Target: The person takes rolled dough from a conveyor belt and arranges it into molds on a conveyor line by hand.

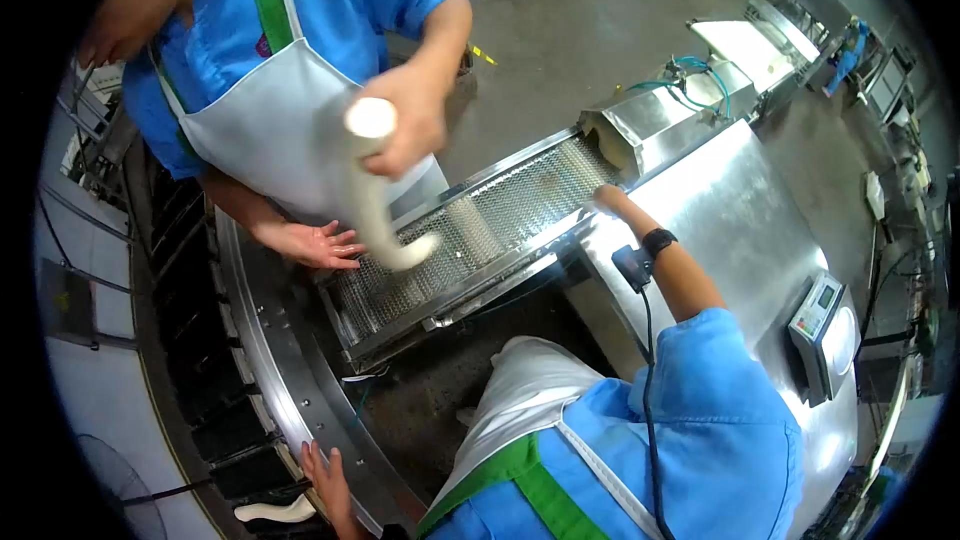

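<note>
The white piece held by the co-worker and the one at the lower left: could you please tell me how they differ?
The held piece is gripped in the co-worker's hand, while the lower-left piece lies near the person's left hand. The held piece bends sharply near its lower end; the lower-left piece curves only gently. Both are white and elongated.

A co-worker's hand [415, 125] grips a long, curved white piece [370, 208] above a mesh conveyor [530, 200].
The co-worker's other hand [310, 243] opens beside it. Opposite, the camera wearer's right hand [612, 200] is at the conveyor's edge, near a steel worktop [690, 200] bearing a digital scale [817, 323]; the left hand [325, 480] spreads its fingers at a curved metal rim [278, 370], near a second white piece [275, 512].
</note>
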Available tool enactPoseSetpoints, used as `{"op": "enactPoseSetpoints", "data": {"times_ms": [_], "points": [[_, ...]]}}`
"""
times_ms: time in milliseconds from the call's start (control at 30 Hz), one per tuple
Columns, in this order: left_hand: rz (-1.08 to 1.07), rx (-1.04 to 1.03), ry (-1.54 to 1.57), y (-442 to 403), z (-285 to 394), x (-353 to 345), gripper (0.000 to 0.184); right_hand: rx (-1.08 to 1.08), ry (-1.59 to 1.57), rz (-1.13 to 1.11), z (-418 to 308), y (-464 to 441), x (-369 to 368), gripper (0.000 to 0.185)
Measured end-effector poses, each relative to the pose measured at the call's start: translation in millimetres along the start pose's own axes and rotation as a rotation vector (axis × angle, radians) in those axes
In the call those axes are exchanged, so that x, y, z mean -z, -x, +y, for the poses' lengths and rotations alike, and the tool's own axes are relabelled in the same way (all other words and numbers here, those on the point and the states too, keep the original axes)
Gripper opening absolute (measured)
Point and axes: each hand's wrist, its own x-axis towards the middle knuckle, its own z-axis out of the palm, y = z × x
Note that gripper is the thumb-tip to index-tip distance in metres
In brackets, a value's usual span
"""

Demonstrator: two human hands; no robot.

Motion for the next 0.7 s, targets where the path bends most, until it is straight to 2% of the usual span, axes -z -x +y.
{"op": "enactPoseSetpoints", "data": {"times_ms": [67, 133, 167, 200, 233, 400, 433, 467, 500, 567, 600, 633, 667, 700], "points": [[0.001, 0.01, 0.092, 6.0, 9.8, -3.2, 0.045, 0.011, 0.038, -0.005, 11.4, -13.8, 1.5, 0.039], [0.004, 0.077, 0.101, 11.5, 21.1, -0.6, 0.044, -0.202, -0.082, -0.061, -3.2, 0.6, 14.9, 0.042], [0.012, 0.039, 0.079, 12.6, 22.1, 0.8, 0.044, -0.176, -0.153, 0.063, 7.0, -3.0, 7.0, 0.041], [0.028, 0.001, 0.066, 12.8, 20.2, -1.6, 0.043, -0.014, -0.039, 0.067, 25.1, -23.2, -2.1, 0.04], [0.04, -0.023, 0.082, 11.2, 12.4, -3.3, 0.043, -0.034, -0.102, 0.074, 19.3, -18.9, 5.9, 0.039], [0.09, 0.117, 0.083, 30.5, 8.6, -5.6, 0.045, -0.077, -0.354, 0.04, 19.7, -31.1, 13.7, 0.04], [0.075, 0.051, -0.015, 28.4, -8.5, -6.9, 0.045, -0.036, -0.256, 0.007, 5.2, -18.2, 27.6, 0.038], [0.066, 0.003, -0.103, 33.1, -30.9, -11.4, 0.044, -0.073, -0.111, 0.145, -7.9, -8.4, 31.5, 0.041], [0.146, 0.134, -0.043, 80.9, -40.2, -3.4, 0.043, -0.023, -0.054, 0.055, -38.7, -51.0, -4.4, 0.04], [0.298, 0.27, -0.003, 97.8, -41.5, 2.5, 0.042, 0.176, -0.024, 0.096, -44.6, -75.5, -31.1, 0.042], [0.326, 0.019, -0.187, 101.3, -58.8, -1.1, 0.044, 0.24, -0.08, 0.105, -37.8, -78.8, -34.6, 0.043], [0.39, 0.065, -0.139, 109.3, -65.8, -12.5, 0.049, 0.26, -0.176, 0.087, -26.7, -82.9, -33.5, 0.044], [0.245, 0.4, -0.118, 106.5, -42.3, -2.3, 0.055, 0.236, -0.307, 0.024, -17.3, -92.8, -32.8, 0.045], [0.235, 0.395, -0.103, 109.8, -40.1, -3.8, 0.056, 0.168, -0.43, -0.026, -1.6, -82.9, -22.1, 0.046]]}}
